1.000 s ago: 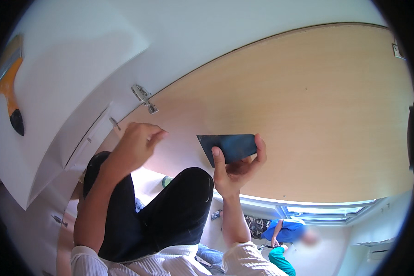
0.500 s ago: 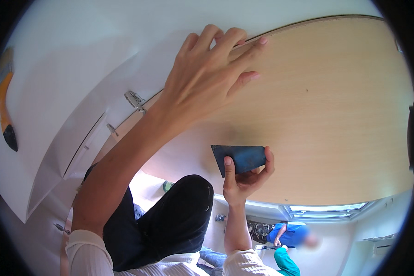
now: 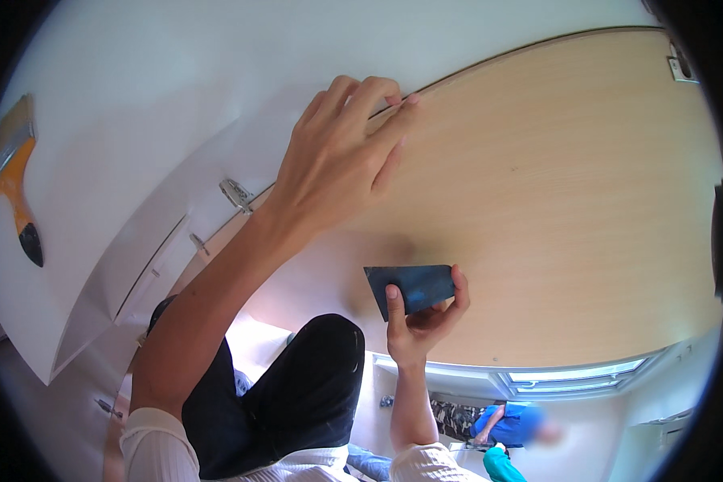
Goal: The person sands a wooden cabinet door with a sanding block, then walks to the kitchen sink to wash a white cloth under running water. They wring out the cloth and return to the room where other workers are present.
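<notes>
My left hand point(image 3: 329, 157) reaches up to the edge of a light wood-grain panel point(image 3: 554, 193), where it meets a white board point(image 3: 177, 56). Its fingers are bent but apart, with the index fingertip against the panel's edge. Nothing shows in that hand. Lower down, my right hand point(image 3: 422, 325) grips a flat, dark blue scraper point(image 3: 418, 287) between thumb and fingers, in front of the panel.
A paintbrush point(image 3: 14, 181) with an orange and black handle lies on the white board at left. Metal hinges point(image 3: 235, 195) line the panel's left side. My bent knee point(image 3: 325, 353) is below. Behind, a person in blue point(image 3: 506, 422) stands near a window point(image 3: 578, 377).
My left hand has slid down and left along the panel's edge, its fingers drawing closer together. My right hand and the scraper sit slightly lower in view. More of the paintbrush shows.
</notes>
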The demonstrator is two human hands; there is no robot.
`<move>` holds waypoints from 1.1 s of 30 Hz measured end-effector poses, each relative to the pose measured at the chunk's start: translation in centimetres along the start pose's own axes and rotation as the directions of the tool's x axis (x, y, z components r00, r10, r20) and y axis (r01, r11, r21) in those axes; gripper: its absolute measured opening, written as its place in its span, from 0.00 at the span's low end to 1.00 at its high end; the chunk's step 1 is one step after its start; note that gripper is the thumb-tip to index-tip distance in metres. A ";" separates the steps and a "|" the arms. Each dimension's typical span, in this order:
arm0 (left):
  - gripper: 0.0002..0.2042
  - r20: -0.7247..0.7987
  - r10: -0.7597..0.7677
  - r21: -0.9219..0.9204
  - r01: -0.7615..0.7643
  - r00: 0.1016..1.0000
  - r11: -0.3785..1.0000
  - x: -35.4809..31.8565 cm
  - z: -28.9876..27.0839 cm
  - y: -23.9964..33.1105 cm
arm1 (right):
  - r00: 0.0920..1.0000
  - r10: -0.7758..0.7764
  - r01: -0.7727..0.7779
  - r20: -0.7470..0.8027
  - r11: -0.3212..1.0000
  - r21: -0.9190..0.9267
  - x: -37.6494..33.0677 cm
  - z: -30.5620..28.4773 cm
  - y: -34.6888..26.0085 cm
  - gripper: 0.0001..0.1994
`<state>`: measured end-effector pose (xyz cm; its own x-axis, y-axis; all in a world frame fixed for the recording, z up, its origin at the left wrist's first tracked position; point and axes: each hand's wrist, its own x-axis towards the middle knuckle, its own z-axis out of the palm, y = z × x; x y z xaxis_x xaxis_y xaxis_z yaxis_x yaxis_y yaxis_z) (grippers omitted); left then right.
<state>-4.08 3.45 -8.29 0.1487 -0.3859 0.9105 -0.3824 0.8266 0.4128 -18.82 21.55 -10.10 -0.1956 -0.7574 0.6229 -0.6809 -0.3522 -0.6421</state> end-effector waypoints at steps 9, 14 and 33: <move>0.26 0.034 0.060 0.105 -0.063 0.998 0.992 4.9 0.5 1.6 | 1.000 0.011 -0.011 0.022 1.000 0.003 0.0 -0.4 -0.3 0.38; 0.26 0.103 0.109 0.114 -0.121 0.989 0.986 2.1 0.0 1.0 | 0.999 0.041 -0.041 0.031 0.999 -0.004 -0.1 -1.1 -0.8 0.39; 0.11 -0.109 0.079 -0.152 -0.095 0.991 0.984 8.6 -0.3 1.5 | 0.999 0.025 -0.024 0.022 0.999 -0.036 -0.6 -2.3 -1.8 0.35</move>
<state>-3.14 1.47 0.13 0.2170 -0.2724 0.9374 -0.2521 0.9120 0.3234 -19.08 23.89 -8.28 -0.1968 -0.7778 0.5969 -0.7007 -0.3142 -0.6405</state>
